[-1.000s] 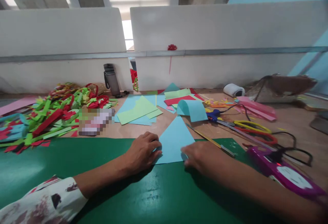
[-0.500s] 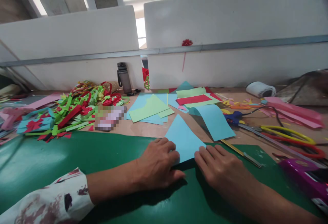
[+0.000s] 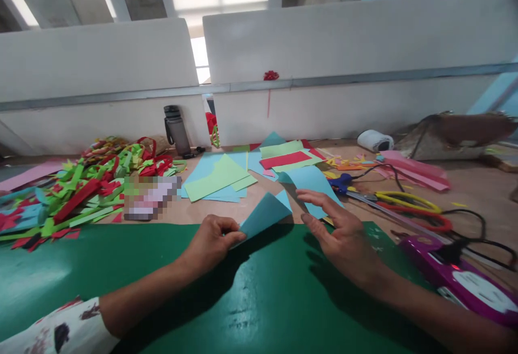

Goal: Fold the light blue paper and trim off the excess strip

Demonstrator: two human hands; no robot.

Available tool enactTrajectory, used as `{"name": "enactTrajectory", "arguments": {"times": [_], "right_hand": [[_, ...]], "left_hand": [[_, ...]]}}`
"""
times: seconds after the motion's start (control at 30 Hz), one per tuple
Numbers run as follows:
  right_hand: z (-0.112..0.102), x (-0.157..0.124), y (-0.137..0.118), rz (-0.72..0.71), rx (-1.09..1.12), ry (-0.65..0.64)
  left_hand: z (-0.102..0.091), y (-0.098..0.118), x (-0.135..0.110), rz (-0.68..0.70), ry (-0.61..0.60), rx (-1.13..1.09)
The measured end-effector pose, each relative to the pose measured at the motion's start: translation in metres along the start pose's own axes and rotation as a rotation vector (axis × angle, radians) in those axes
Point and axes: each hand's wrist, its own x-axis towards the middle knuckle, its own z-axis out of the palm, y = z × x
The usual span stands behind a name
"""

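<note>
A folded sheet of light blue paper [image 3: 265, 215] is raised just above the green mat [image 3: 251, 300]. My left hand [image 3: 216, 238] pinches its lower left corner between thumb and fingers. To the right of it, my right hand [image 3: 340, 235] hangs with thumb and fingers apart, touching nothing that I can see. Behind the right hand lies a curled blue paper strip [image 3: 313, 184], partly covered by the fingers. Beyond the folded sheet, green paper pieces [image 3: 220, 176] lie over more blue paper.
Cut paper scraps [image 3: 97, 181] heap up at the left, near a grey bottle [image 3: 177, 130]. On the right are scissors with yellow and red handles [image 3: 408, 203], a blue-handled tool [image 3: 342, 183], a purple power strip [image 3: 457, 273] and a white roll [image 3: 375, 141]. A white partition [image 3: 343, 41] stands behind.
The blue sheet has been lifted off the mat and turned, its tip now toward the right. My right hand has let go and opened; my left hand keeps its hold. The view has shifted right.
</note>
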Motion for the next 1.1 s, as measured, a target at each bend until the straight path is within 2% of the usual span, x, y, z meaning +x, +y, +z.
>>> {"name": "enactTrajectory", "arguments": {"times": [0.1, 0.2, 0.37, 0.53, 0.77, 0.93, 1.1], "right_hand": [[0.002, -0.001, 0.002, 0.134, 0.076, -0.025], [0.006, -0.004, 0.000, 0.187, 0.125, -0.071], [0.010, -0.005, 0.003, 0.224, 0.123, -0.103], [0.012, -0.004, 0.005, 0.161, 0.185, -0.187], [0.013, -0.003, 0.001, 0.140, 0.176, -0.336], [0.013, -0.002, 0.001, 0.182, 0.186, -0.397], [0.015, -0.003, 0.002, 0.177, 0.183, -0.401]], "left_hand": [[0.005, -0.001, 0.003, -0.102, -0.026, -0.126], [0.011, 0.000, 0.004, -0.152, -0.042, -0.208], [0.018, 0.003, -0.001, -0.090, -0.096, -0.285], [0.018, 0.009, -0.006, -0.007, -0.157, -0.250], [0.010, 0.009, 0.007, -0.007, -0.315, -0.616], [0.012, 0.000, 0.017, -0.008, -0.341, -0.653], [0.014, -0.004, 0.022, -0.021, -0.352, -0.672]]}}
